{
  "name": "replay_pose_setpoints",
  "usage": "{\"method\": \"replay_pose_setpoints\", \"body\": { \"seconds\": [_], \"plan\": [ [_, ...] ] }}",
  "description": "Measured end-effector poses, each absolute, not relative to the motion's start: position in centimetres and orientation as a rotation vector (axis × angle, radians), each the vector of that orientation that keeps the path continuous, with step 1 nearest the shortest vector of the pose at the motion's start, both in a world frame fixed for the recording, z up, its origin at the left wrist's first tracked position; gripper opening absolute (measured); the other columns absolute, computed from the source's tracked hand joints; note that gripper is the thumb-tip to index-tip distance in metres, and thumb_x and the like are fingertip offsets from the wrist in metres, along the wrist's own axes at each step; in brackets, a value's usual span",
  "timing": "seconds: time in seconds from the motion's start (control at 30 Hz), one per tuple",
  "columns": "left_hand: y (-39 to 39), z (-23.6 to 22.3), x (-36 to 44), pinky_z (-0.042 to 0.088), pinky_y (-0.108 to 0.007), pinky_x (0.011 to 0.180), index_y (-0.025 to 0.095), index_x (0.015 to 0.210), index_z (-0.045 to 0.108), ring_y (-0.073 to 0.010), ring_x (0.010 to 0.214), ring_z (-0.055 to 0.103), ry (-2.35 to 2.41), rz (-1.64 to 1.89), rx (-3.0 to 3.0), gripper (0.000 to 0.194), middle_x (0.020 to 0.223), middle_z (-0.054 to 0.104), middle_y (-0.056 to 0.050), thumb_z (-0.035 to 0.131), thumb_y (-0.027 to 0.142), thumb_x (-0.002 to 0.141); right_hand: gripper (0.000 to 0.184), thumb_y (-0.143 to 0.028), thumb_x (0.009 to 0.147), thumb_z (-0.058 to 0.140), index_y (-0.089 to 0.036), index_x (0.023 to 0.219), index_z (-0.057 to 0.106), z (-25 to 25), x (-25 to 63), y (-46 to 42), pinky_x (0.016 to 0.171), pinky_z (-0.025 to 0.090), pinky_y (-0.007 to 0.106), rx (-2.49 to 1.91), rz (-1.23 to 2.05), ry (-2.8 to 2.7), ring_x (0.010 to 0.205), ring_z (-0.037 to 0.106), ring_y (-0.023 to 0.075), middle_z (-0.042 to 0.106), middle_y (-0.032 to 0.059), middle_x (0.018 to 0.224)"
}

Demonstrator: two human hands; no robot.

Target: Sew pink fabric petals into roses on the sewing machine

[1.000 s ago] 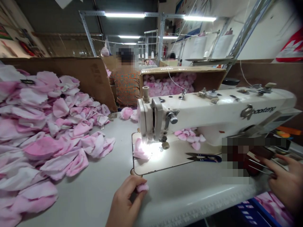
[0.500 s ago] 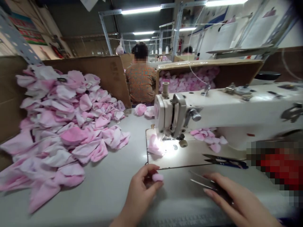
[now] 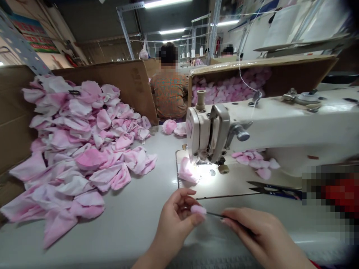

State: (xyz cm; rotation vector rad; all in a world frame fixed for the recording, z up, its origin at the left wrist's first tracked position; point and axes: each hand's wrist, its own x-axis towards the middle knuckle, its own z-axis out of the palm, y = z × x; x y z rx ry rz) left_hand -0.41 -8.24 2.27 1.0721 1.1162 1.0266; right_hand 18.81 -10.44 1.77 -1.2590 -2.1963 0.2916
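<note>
Running between the heap of pink-and-white cloth (image 3: 84, 160) and the sewing machine (image 3: 280, 127), a strip of grey tabletop (image 3: 143, 201) gives room on the left; it continues in front of the bed plate (image 3: 235, 188), whose near edge lies just beyond both hands. Snips (image 3: 276, 191) rest across that plate edge at right, blades toward the left. Cardboard panels (image 3: 117, 80) back the heap and flank it at left. Behind the machine, a cardboard box (image 3: 305, 71) on its side holds many small pink pieces (image 3: 230, 89); more small pieces (image 3: 254, 160) lie under the machine arm. One folded pink cloth (image 3: 185, 170) sits on the plate by the lit needle area. Left hand (image 3: 179, 224): fingers curled, thumb and fingertips pinching a small pink roll (image 3: 198, 209) over the tabletop, in front of the plate. Right hand (image 3: 258, 231): closed around slim tweezers (image 3: 215, 215), pointing left; tips reach the roll's right end, contact or grip on it not discernible.
</note>
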Motion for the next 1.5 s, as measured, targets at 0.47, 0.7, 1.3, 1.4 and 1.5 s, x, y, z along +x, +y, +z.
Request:
{"method": "replay_pose_setpoints", "body": {
  "seconds": [0.47, 0.7, 1.3, 1.4, 1.5],
  "plan": [
    [-8.5, 1.7, -0.7, 0.048, -0.022, 0.052, 0.015, 0.08, 0.055, -0.0121, 0.051, 0.058, 1.087, 1.163, 0.974, 0.033, 0.061, 0.06, 0.001, 0.073, 0.026, 0.055, 0.018, -0.03, 0.085, 0.041, -0.023, 0.094, 0.055, 2.9, 18.9, -11.4, 0.051, 0.047, 0.016, -1.224, 0.187, -2.145, 0.059, 0.059, 0.0103, 0.061, -0.0008, 0.071],
    [-9.3, 2.1, -0.6, 0.051, -0.017, 0.057, 0.018, 0.081, 0.057, -0.0118, 0.062, 0.062, 1.122, 1.295, 1.255, 0.018, 0.068, 0.065, 0.001, 0.067, 0.017, 0.066, 0.019, -0.027, 0.084, 0.041, -0.021, 0.091, 0.058, 2.5, 18.3, -11.6, 0.048, 0.045, 0.018, -1.17, 0.137, -2.12, 0.053, 0.056, 0.0109, 0.06, 0.0012, 0.066],
    [-10.0, 1.7, -0.8, 0.05, -0.017, 0.059, 0.02, 0.096, 0.053, -0.0101, 0.063, 0.059, 1.16, 1.271, 1.642, 0.028, 0.07, 0.06, 0.002, 0.065, 0.018, 0.07, 0.016, -0.022, 0.084, 0.043, -0.018, 0.091, 0.056, 1.9, 18.8, -11.5, 0.047, 0.041, 0.018, -1.064, 0.115, -2.141, 0.05, 0.053, 0.0093, 0.057, -0.0001, 0.061],
    [-8.4, 2.3, -2.1, 0.05, -0.022, 0.063, 0.018, 0.098, 0.053, -0.0126, 0.069, 0.059, 1.162, 1.143, 2.015, 0.021, 0.076, 0.061, -0.002, 0.057, 0.019, 0.077, 0.022, -0.027, 0.086, 0.037, -0.02, 0.088, 0.058, 1.3, 20.2, -10.0, 0.049, 0.04, 0.02, -1.213, 0.054, -2.166, 0.055, 0.056, 0.0114, 0.061, 0.001, 0.067],
    [-5.5, 2.9, -3.4, 0.049, -0.029, 0.067, 0.015, 0.086, 0.057, -0.0155, 0.076, 0.057, 1.09, 1.135, 2.709, 0.013, 0.081, 0.06, -0.006, 0.045, 0.011, 0.083, 0.03, -0.037, 0.086, 0.034, -0.023, 0.08, 0.06, 1.2, 21.6, -7.0, 0.047, 0.035, 0.025, -1.571, -0.083, -2.167, 0.053, 0.055, 0.0157, 0.061, 0.0009, 0.064]
  ]
}}
